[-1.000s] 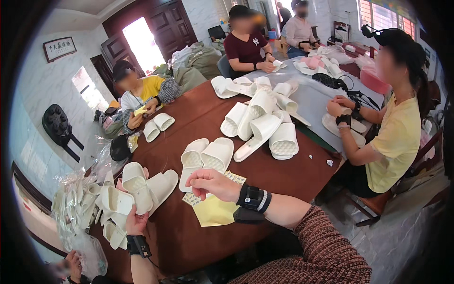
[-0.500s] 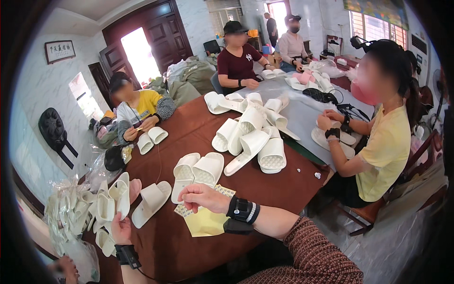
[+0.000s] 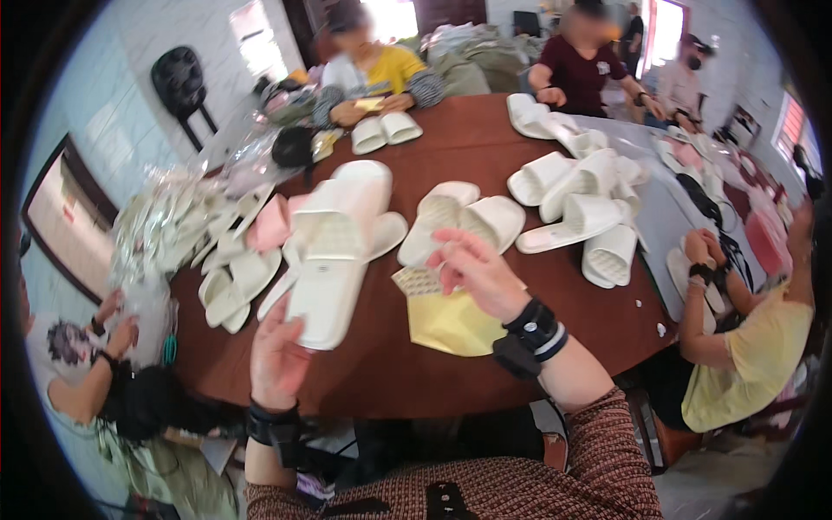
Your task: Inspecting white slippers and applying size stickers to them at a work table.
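A white slide slipper (image 3: 329, 277) is held up in front of me, its toe strap pointing away and a small dark mark on its insole. My left hand (image 3: 282, 355) grips it at the heel end, thumb on the insole edge. My right hand (image 3: 481, 277) is raised to the right of it, thumb and fingers drawn together in a pinch; what they hold, if anything, is too small to make out. Below that hand lies a yellow backing sheet (image 3: 451, 325) with rows of small stickers. Just beyond it sits a pair of white slippers (image 3: 459, 221).
More white slippers (image 3: 230, 290) and plastic-wrapped ones (image 3: 165, 221) lie at the left, beside a pink slipper (image 3: 269, 221). A heap of white slippers (image 3: 576, 204) covers the right part of the brown-covered table (image 3: 381, 381). Several people work around it.
My left hand has closed on a white slipper and lifted it from the left side toward the middle. My right hand stays pinched above the sticker sheet. The view has swung and tilted down.
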A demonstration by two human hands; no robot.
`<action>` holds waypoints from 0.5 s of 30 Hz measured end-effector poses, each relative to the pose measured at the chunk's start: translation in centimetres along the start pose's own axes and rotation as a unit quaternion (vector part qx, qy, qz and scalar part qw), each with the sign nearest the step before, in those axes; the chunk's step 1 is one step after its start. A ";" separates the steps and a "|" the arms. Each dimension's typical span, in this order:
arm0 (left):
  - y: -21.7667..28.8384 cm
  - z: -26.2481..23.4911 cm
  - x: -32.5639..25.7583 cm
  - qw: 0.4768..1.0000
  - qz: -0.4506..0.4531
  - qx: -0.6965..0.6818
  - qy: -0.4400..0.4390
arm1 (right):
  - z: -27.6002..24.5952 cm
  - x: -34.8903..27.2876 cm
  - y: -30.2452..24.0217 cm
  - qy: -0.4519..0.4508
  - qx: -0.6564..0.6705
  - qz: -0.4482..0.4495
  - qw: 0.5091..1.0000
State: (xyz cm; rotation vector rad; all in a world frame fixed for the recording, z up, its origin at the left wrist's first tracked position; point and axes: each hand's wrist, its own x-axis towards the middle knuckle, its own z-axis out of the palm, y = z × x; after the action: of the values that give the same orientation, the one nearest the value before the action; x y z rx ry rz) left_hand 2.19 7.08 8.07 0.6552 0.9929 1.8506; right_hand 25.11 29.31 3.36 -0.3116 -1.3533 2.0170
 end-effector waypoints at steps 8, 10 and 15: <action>-4.0 0.0 -5.0 0.988 -0.136 0.066 -0.043 | 0.5 0.8 0.9 0.033 -0.006 0.001 0.999; -4.7 -0.1 -5.3 0.984 -0.155 0.076 -0.043 | 0.8 0.6 0.8 0.059 -0.014 0.013 0.998; -5.3 -0.3 -5.5 0.966 -0.216 0.125 -0.069 | 0.4 0.8 1.0 0.075 -0.066 0.041 0.994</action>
State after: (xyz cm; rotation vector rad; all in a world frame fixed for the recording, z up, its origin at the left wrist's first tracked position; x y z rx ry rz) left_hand 6.91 3.43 3.31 0.6446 1.1804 1.2959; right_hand 23.85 29.31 2.76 -0.5762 -1.4010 1.9305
